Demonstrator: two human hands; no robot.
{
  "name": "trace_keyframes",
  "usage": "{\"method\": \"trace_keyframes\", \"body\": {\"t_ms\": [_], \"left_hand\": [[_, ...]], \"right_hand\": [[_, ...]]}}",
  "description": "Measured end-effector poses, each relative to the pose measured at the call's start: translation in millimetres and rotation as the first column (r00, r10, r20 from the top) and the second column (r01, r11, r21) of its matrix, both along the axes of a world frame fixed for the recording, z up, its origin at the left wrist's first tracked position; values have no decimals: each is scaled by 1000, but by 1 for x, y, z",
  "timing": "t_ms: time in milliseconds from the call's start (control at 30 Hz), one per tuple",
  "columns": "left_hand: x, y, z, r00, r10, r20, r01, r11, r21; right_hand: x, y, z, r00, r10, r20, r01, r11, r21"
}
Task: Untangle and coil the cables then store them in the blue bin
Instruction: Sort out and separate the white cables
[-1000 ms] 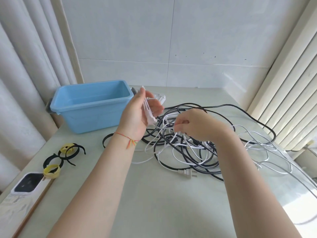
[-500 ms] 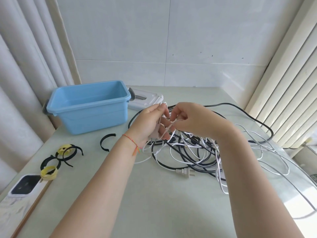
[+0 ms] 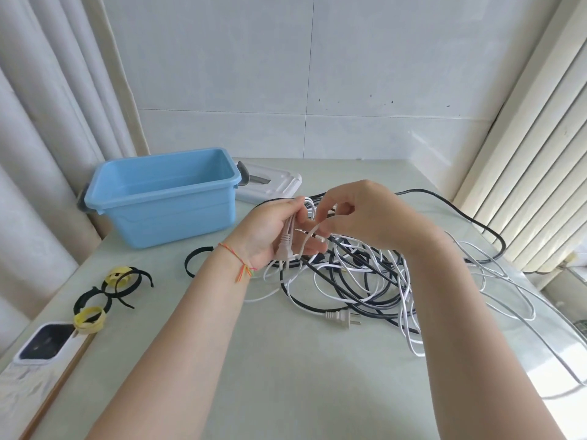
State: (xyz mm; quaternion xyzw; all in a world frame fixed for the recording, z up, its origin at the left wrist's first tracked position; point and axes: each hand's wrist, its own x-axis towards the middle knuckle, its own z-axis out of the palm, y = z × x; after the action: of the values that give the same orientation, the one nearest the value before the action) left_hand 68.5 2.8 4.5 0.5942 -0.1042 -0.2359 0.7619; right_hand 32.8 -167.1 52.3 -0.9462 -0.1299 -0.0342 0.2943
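A thin white cable (image 3: 309,241) (its ribbed moulded connector lying in the palm) was gripped by the left hand (image 3: 276,233) and pinched by the right hand (image 3: 359,217) above tangled cables (image 3: 355,281).

You had a smooth, glossy plastic blue bin (image 3: 165,198), rubbery matt cables (image 3: 355,281), and a polished table (image 3: 286,376).

A room in a home, by the look of it: a pale bench (image 3: 286,376) stands in a corner of white tiled wall (image 3: 349,74), with long curtains (image 3: 47,154) on the left and vertical blinds (image 3: 533,154) on the right letting daylight in.
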Motion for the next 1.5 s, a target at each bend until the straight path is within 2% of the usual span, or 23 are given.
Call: {"method": "trace_keyframes", "body": {"t_ms": [133, 267, 333, 467, 533, 633, 733, 800, 900, 967, 1100, 1167, 1233, 1367, 1433, 1500], "left_hand": [[-2, -10, -3, 981, 6, 193, -41, 983, 177], [-2, -11, -2, 990, -49, 136, 11, 965, 263], [-2, -8, -1, 989, -88, 116, 49, 953, 300], [-1, 4, -2, 958, -204, 200, 106, 904, 414], [0, 8, -3, 957, -151, 249, 30, 900, 434], [9, 9, -8, 977, 114, 182, -159, 952, 262], [19, 13, -12, 957, 284, -56, -286, 957, -44], [25, 22, -15, 950, 235, -204, -281, 930, -237], [26, 31, -14, 962, 39, -270, -149, 904, -401], [23, 30, -9, 961, -60, -269, -78, 877, -475], [20, 26, -6, 960, -113, -256, -68, 794, -604], [22, 25, -7, 964, -66, -258, -113, 775, -622], [26, 24, -8, 961, 31, -276, -187, 807, -560], [29, 24, -11, 937, 226, -266, -302, 907, -293], [29, 24, -12, 935, 250, -252, -312, 917, -249], [29, 24, -11, 939, 243, -244, -309, 909, -280]], "right_hand": [[0, 6, -3, 999, 32, 15, -32, 999, 14], [5, 8, -8, 991, -94, 93, 89, 994, 61], [4, 6, -7, 991, -110, 77, 105, 992, 68], [1, -2, -3, 998, -15, -62, 15, 1000, -7], [2, -8, -2, 998, -43, -43, 41, 998, -47], [6, -16, -3, 991, -129, -17, 128, 991, -44], [8, -22, -6, 988, -151, -35, 152, 987, 42], [9, -26, -7, 984, -171, -40, 175, 975, 139], [11, -30, -9, 971, -239, 7, 233, 953, 194], [13, -31, -12, 962, -269, 39, 261, 955, 141], [15, -23, -14, 965, -261, 32, 262, 963, -61], [14, -17, -13, 970, -243, 10, 242, 957, -157], [12, -12, -13, 968, -251, 2, 247, 949, -196], [11, -10, -12, 917, -371, 144, 392, 903, -174], [11, -11, -10, 876, -429, 222, 464, 875, -140], [10, -10, -9, 877, -440, 194, 466, 878, -114]]}}
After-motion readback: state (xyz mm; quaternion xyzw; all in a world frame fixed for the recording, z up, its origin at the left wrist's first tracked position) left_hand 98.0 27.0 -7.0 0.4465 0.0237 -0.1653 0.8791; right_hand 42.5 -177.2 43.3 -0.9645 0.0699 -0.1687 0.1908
